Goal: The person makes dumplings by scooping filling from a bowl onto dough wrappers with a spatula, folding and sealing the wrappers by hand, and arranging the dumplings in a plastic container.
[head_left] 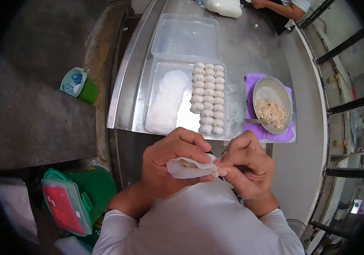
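Note:
A partly folded dumpling (190, 168), its thin white wrapper curled around a bit of pale filling, is held in front of my chest. My left hand (174, 155) cups the wrapper from the left, fingers curled around it. At its right end, the thumb and forefinger of my right hand (246, 165) pinch the wrapper's edge together. Just beyond my hands, a clear plastic tray (148, 100) holds a stack of round white wrappers (168, 102) on its left and rows of pleated dumplings (208, 93) on its right.
A metal bowl of chopped filling (272, 112) with a spoon rests on a purple cloth (254, 83). Behind the tray lies another clear container (185, 36). A white bag (224, 7) and another person's arm (284, 8) are at the far end. Green bins (89, 92) stand left.

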Demonstrator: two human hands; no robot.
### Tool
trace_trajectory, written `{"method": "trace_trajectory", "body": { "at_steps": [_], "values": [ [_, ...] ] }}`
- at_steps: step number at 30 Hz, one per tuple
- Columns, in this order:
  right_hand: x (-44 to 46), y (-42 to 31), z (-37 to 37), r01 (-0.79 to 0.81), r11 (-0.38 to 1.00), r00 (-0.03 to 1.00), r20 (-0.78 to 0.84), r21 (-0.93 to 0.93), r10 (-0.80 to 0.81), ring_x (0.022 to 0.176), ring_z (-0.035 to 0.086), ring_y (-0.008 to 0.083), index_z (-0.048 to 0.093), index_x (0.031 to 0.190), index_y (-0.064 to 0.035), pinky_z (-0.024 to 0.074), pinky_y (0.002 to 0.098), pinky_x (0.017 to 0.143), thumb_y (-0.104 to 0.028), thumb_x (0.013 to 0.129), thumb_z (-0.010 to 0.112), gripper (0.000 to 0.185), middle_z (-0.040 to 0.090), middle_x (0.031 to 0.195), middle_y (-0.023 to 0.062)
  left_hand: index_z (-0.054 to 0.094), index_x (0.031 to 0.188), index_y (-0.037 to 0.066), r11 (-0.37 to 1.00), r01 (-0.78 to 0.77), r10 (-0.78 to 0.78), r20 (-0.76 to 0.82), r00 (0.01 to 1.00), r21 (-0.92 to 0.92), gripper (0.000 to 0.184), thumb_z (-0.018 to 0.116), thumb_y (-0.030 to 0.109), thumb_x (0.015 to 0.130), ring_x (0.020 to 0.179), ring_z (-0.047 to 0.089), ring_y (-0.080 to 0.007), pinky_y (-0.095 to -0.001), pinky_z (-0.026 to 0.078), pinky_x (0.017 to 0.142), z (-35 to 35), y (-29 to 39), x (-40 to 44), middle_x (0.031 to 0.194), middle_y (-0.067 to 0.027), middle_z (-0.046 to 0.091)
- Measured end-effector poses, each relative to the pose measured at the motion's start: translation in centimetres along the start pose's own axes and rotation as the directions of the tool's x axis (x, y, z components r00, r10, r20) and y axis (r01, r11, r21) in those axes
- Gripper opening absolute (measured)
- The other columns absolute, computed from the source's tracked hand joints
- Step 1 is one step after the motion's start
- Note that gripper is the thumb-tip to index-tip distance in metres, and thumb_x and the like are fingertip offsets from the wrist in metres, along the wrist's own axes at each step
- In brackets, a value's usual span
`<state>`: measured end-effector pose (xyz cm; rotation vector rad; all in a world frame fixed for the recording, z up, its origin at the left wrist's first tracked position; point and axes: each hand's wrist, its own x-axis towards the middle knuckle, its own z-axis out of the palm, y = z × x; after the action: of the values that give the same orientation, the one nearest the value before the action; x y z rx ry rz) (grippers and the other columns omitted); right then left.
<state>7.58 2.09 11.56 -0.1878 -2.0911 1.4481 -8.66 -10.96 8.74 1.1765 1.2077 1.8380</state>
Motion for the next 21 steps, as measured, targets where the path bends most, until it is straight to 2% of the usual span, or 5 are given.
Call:
{"method": "trace_trajectory", "body": {
  "at_steps": [5, 8, 13, 16, 21],
  "values": [
    [-0.7, 0.2, -1.0, -0.031, 0.999, 0.999, -0.034, -0.018, 0.030, 0.083, 0.058, 0.0165, 0.077, 0.096, -0.0019, 0.0476, 0.0286, 0.070, -0.002, 0.081, 0.079, 0.015, 0.064, 0.094, 0.0097, 0.072, 0.103, 0.005, 0.986, -0.061, 0.040, 0.132, 0.990, 0.158, 0.037, 0.091, 0.003, 0.071, 0.102, 0.065, -0.0169, -0.0288, 0.054, 0.084, 1.3, 0.1, 0.7, 0.112, -0.0117, 0.064],
    [-0.3, 0.3, -1.4, 0.017, 0.997, 1.000, -0.019, -0.069, -0.018, 0.084, 0.059, 0.0174, 0.077, 0.096, -0.0019, 0.0482, 0.0275, 0.069, -0.001, 0.081, 0.078, 0.016, 0.065, 0.093, 0.0099, 0.072, 0.103, 0.004, 0.972, 0.024, -0.057, -0.135, 0.989, -0.234, 0.035, 0.090, 0.003, 0.073, 0.101, 0.066, -0.0176, -0.0293, 0.055, 0.083, 2.3, -0.6, 0.2, 0.113, -0.0128, 0.064],
    [-0.2, 0.5, -1.7, -0.015, 0.999, 0.999, -0.038, -0.048, 0.014, 0.085, 0.060, 0.0196, 0.075, 0.097, -0.0007, 0.0492, 0.0288, 0.070, 0.001, 0.082, 0.076, 0.015, 0.068, 0.095, 0.0108, 0.070, 0.103, 0.003, 0.990, -0.033, 0.018, 0.112, 0.993, 0.135, 0.033, 0.088, 0.001, 0.075, 0.105, 0.065, -0.0171, -0.0294, 0.055, 0.085, 1.2, -0.7, 0.9, 0.117, -0.0142, 0.063],
    [-0.1, 0.6, -1.9, 0.001, 0.996, 1.000, 0.022, -0.094, 0.001, 0.086, 0.061, 0.0206, 0.074, 0.098, 0.0003, 0.0497, 0.0298, 0.071, 0.001, 0.083, 0.076, 0.015, 0.069, 0.095, 0.0106, 0.071, 0.104, 0.003, 0.996, 0.016, -0.028, -0.125, 0.992, -0.092, 0.033, 0.087, 0.000, 0.075, 0.106, 0.064, -0.0169, -0.0291, 0.055, 0.086, 2.5, -1.1, 0.3, 0.117, -0.0140, 0.062],
    [0.3, 0.9, -1.2, 0.032, 0.999, 0.998, -0.061, -0.023, -0.033, 0.084, 0.061, 0.0214, 0.072, 0.097, 0.0016, 0.0503, 0.0298, 0.070, 0.002, 0.083, 0.075, 0.014, 0.069, 0.091, 0.0100, 0.069, 0.106, 0.002, 0.996, -0.007, 0.001, 0.059, 0.998, 0.089, 0.034, 0.086, -0.002, 0.076, 0.107, 0.063, -0.0168, -0.0290, 0.054, 0.088, 1.1, -0.8, 0.7, 0.120, -0.0145, 0.061]
  ]
}}
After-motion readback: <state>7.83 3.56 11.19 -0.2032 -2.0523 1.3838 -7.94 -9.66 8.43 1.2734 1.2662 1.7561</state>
